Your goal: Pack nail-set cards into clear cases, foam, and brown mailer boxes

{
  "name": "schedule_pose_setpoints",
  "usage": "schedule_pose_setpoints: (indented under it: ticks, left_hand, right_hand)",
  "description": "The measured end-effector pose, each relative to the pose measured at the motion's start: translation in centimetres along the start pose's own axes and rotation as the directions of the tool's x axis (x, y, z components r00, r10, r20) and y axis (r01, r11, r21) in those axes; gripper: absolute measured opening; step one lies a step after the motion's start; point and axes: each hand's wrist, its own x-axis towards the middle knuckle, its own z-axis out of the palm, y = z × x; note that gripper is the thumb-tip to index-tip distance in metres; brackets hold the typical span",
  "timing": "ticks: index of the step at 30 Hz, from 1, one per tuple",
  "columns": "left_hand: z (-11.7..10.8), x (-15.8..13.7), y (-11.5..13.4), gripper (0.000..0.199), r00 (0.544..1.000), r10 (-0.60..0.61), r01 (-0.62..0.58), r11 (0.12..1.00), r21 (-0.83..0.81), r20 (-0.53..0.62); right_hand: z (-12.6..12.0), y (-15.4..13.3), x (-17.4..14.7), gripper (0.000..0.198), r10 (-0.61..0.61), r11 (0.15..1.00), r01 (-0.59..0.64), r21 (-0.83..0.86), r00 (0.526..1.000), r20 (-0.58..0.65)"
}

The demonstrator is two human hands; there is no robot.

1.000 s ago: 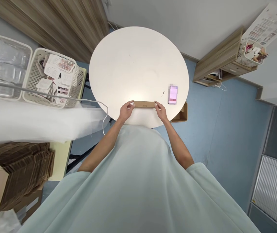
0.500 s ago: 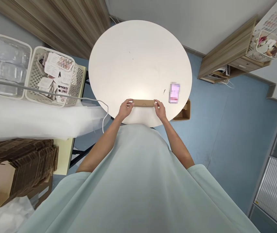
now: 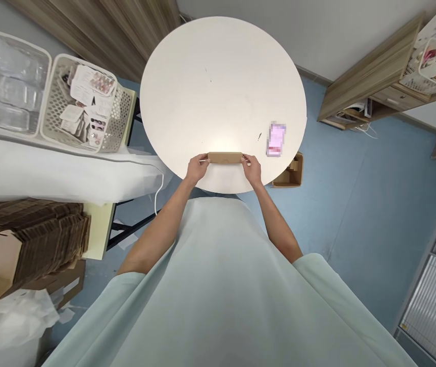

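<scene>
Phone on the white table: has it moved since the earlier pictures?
No. The phone keeps its place just right of the dark mark on the white table; only the view shifts.

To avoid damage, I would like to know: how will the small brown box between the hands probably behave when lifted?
The brown box looks like cardboard with straight edges, so it should be fairly stiff. Its flat faces make rolling unlikely. Being small, it may be light; any contents are hidden.
</scene>
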Motion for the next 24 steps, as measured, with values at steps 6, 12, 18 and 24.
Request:
schedule_pose_setpoints:
  ticks: [6,12,18,24]
  left_hand:
    - [1.7,-4.4,-2.4,0.043,0.998,-0.049,0.049,0.999,-0.010,0.050]
    - [4.7,-9.1,-5.3,0.047,0.981,-0.180,0.187,0.978,-0.095,0.077]
    - [7.1,-13.5,-7.7,0.044,0.984,-0.179,0.178,0.961,-0.211,0.014]
    - [12.2,-18.3,-8.0,0.040,0.995,-0.096,0.078,0.930,-0.360,-0.031]
  right_hand:
    - [-0.1,2.2,-5.7,0.039,0.083,0.996,-0.084,0.025,0.996,0.018]
    - [-0.1,4.9,-10.7,0.039,0.253,0.959,-0.256,0.124,0.967,0.037]
    - [-1.8,6.3,-14.8,0.026,0.398,0.835,-0.432,0.341,0.902,0.169]
    - [-5.7,8.4,-21.1,0.023,0.511,0.716,-0.511,0.475,0.848,0.142]
